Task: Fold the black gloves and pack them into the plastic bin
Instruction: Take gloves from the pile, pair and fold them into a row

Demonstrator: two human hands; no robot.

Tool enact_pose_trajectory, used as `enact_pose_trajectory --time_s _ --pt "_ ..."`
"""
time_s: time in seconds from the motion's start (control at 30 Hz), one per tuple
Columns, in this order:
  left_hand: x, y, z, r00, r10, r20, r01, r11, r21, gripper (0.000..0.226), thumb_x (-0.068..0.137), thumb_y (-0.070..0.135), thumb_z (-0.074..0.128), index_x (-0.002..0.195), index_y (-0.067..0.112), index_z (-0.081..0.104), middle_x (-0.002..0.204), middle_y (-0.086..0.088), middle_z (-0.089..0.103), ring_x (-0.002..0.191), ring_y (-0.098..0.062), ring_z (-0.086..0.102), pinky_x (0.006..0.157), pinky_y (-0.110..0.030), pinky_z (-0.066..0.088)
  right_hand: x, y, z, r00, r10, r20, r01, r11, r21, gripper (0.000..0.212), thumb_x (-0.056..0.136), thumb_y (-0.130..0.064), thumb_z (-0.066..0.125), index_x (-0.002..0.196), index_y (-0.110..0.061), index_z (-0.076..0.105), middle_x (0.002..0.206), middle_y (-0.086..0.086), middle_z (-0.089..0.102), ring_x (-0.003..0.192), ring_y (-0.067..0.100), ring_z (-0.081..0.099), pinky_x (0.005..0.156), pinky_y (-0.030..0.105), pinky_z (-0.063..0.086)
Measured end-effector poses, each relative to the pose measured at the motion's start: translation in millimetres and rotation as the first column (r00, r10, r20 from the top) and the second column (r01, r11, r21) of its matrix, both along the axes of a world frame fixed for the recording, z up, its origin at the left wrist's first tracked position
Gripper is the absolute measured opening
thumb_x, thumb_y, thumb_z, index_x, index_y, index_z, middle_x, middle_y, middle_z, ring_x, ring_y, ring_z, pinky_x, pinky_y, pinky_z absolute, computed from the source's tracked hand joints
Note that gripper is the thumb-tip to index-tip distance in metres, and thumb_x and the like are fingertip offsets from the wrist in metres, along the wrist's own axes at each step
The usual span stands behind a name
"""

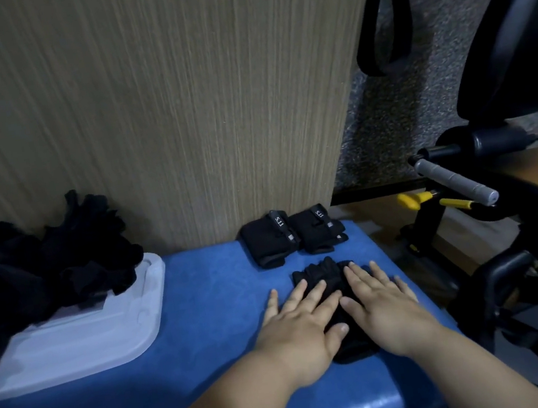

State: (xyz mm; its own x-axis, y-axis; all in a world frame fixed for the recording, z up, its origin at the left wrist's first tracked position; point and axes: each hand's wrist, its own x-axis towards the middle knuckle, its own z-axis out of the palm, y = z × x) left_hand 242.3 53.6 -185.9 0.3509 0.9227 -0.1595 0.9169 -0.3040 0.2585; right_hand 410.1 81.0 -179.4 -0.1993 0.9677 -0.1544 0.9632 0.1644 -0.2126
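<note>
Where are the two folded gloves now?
In the head view, the folded gloves lie side by side on the blue pad, right of centre, by the wooden panel, beyond the flat glove.

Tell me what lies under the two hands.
A black glove, pressed flat on the blue pad by left hand and right hand. Its fingertips and cuff show; its middle is covered.
</note>
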Motion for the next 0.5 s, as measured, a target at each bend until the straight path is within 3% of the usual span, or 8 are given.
enact_pose_trajectory --time_s 0.27,0.4,0.5 --pt "-8.3 -6.5 3.9 0.999 0.004 -0.034 -0.005 0.999 -0.042 0.061 0.097 0.060 0.018 0.152 0.041 0.000 0.158 0.018 -0.016 0.144 -0.008 -0.023 0.116 -0.048 -0.017 -0.7 1.8 2.2 0.999 -0.024 0.042 0.026 0.998 -0.051 0.064 0.099 -0.057 0.017 0.153 -0.032 -0.005 0.158 -0.018 -0.015 0.144 0.013 -0.023 0.118 0.047 -0.010" --pt "-28.1 -14.6 5.7 1.000 -0.007 0.023 0.008 0.999 -0.041 0.062 0.098 0.059 0.024 0.152 0.039 0.000 0.158 0.016 -0.017 0.144 -0.006 -0.023 0.118 -0.043 -0.014 -4.0 -1.8 10.1 0.998 -0.017 0.055 0.020 0.999 -0.038 0.065 0.098 -0.058 0.019 0.153 -0.030 -0.002 0.158 -0.016 -0.016 0.143 0.014 -0.026 0.117 0.050 -0.011" --pt "-54.2 -22.6 10.1 0.994 0.082 0.078 -0.084 0.996 0.024 0.064 0.098 0.056 0.029 0.152 0.036 0.002 0.159 0.015 -0.013 0.145 -0.006 -0.019 0.119 -0.039 -0.011 -15.1 -6.6 20.2 0.998 -0.003 0.064 0.001 1.000 0.028 0.065 0.098 -0.058 0.019 0.154 -0.029 0.001 0.158 -0.016 -0.016 0.143 0.014 -0.026 0.116 0.050 -0.010"
